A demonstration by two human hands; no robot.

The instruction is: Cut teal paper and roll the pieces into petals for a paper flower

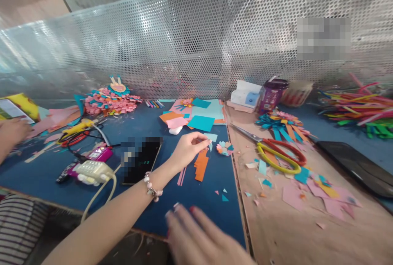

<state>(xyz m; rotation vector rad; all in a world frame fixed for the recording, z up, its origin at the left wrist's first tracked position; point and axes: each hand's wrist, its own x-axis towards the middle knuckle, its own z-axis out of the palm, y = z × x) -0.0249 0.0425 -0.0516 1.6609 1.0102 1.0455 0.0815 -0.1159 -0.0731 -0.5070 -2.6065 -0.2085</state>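
Note:
My left hand (189, 150) reaches over the blue tabletop, thumb and forefinger pinched on a small pale blue paper piece (210, 146). Under that hand lie orange paper strips (200, 166) with stepped edges and thin pink strips (181, 175). Just right of its fingertips is a small paper flower (225, 148) in pink, blue and orange. My right hand (204, 236) is low in the view at the table's front edge, blurred, with its fingers stretched out and nothing visible in them. Tiny blue and pink scraps (225, 198) lie beyond its fingers.
Scissors (281, 154) with red and yellow handles and paper scraps lie right. Phones (143, 162) flank the work, beside a power strip (95, 171) and cables. Coloured sheets (201, 123), a purple cup (273, 95) and paper flowers stand behind. Another person's hand (12, 134) is far left.

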